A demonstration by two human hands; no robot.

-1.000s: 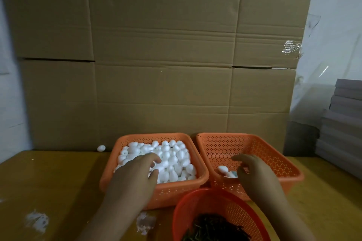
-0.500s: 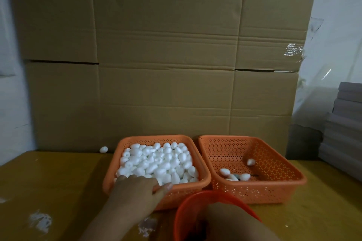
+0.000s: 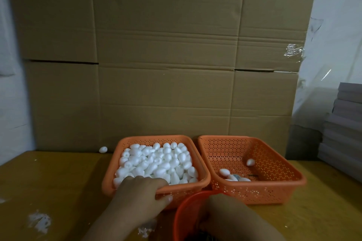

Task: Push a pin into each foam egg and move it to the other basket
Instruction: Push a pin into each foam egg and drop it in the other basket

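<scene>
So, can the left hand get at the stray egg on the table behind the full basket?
Probably yes. The left hand rests on the full basket's near rim, and the stray egg lies uncovered on the table beyond its far left corner.

The full basket sits left of the near-empty basket, a round basket before both.

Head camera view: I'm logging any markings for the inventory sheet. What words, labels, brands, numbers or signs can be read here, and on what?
None can be read.
Cardboard boxes: plain brown, no print visible.
Left basket and right basket: no label shows.
Foam eggs: unmarked white.
Grey stack at right: no text shows.
</scene>
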